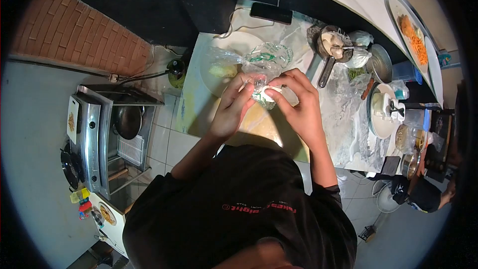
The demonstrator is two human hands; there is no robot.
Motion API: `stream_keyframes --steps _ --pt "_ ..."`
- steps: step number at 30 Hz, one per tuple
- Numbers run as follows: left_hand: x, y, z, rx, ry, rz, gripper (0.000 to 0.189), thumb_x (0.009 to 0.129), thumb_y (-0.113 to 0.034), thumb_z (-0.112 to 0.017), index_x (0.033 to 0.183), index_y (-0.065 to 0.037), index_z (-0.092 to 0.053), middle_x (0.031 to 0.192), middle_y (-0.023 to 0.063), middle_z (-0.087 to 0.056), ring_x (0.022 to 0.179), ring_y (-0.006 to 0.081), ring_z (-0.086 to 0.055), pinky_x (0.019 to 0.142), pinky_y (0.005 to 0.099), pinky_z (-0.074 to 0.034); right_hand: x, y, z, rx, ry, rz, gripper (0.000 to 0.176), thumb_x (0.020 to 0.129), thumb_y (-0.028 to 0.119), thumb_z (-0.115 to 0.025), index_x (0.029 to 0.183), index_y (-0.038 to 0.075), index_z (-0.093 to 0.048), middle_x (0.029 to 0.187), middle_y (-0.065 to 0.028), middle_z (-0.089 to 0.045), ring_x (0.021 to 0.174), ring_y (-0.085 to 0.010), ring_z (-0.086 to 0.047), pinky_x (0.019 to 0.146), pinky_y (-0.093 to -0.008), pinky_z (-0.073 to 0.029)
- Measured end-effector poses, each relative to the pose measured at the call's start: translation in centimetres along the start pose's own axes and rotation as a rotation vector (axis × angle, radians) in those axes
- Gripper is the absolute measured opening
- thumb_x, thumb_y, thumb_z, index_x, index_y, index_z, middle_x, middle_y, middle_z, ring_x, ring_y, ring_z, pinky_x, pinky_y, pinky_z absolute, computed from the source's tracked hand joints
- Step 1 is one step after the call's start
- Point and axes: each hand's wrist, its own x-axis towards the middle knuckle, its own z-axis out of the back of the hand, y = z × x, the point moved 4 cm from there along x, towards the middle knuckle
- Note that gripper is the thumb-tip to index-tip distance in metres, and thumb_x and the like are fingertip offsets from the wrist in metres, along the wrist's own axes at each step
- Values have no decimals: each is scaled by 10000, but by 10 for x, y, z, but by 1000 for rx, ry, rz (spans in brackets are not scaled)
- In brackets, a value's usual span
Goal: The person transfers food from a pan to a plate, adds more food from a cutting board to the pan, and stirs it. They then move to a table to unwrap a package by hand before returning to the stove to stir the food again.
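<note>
A clear plastic bag (269, 56) with green print is stretched between my two hands, over the counter. My left hand (231, 102) is closed, its thumb and fingers pinching the gathered part of the bag. My right hand (298, 100) pinches the other side, its thumb pressing near a small white lump (271, 93) whose kind I cannot make out. Below and beyond the bag lies a large white plate (209, 77), with a pale greenish piece (223, 70) seen on it through plastic.
To the right stand a pan (326, 72) with pale contents, a metal bowl (381, 62) and a white plate (383, 127). A phone (271, 13) lies at the back. A stove with a wok (128, 121) is at left. Another person's dark sleeve (425, 197) shows at lower right.
</note>
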Motion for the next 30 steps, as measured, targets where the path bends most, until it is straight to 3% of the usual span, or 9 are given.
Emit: stream_keyframes --steps 11,13,14,17,19,20,25,30 --pt "2 2 -2 22 22 27 266 1062 -220 -458 1280 -89 -534 1249 5 -536 1168 85 -481 1007 290 -392 2 -11 2 128 19 -75 141 829 66 -739 932 6 -665 902 -109 -604 854 -286 -611 794 -339 -475" --pt "2 0 -4 51 -43 71 143 1045 -163 -418 1113 -62 -493 1333 115 -507 1253 204 -479 1083 426 -378 3 -14 1 175 31 -93 137 834 59 -734 937 2 -663 900 -107 -606 850 -270 -616 788 -330 -475" --pt "2 0 -4 51 -44 71 143 1045 -163 -418 1113 -62 -493 1333 115 -507 1253 204 -479 1083 426 -378 3 -16 1 192 36 -106 137 836 55 -732 940 0 -664 902 -105 -611 849 -257 -621 787 -324 -475" --pt "3 5 2 -19 -33 58 177 1041 -154 -418 1157 -42 -492 1319 128 -520 1257 224 -490 1092 443 -379 3 -19 5 187 44 -116 129 842 51 -727 942 -5 -667 906 -105 -620 849 -239 -627 782 -319 -475" --pt "3 6 3 -52 43 43 270 1062 -184 -425 1289 -81 -527 1282 37 -541 1215 140 -496 1052 371 -392 4 -19 11 165 45 -114 122 846 50 -722 941 -6 -670 909 -108 -624 849 -235 -630 778 -320 -476" --pt "4 8 4 -52 43 44 270 1062 -184 -425 1289 -81 -527 1282 37 -541 1215 140 -496 1052 371 -392 4 -19 13 143 69 -137 118 853 47 -714 953 -7 -680 913 -114 -626 843 -244 -632 774 -323 -478" --pt "6 5 1 -175 115 54 196 1060 -153 -381 1197 -76 -499 1396 138 -507 1324 235 -462 1117 469 -353 6 -13 25 58 151 -79 146 866 33 -685 1006 -2 -709 916 -129 -624 832 -287 -635 771 -344 -487" --pt "6 -6 -6 -208 159 15 175 1061 -152 -357 1146 -77 -490 1443 194 -473 1349 275 -445 1127 499 -339 8 -1 31 2 111 -43 180 860 2 -659 1030 8 -718 923 -135 -616 851 -327 -634 793 -360 -496"
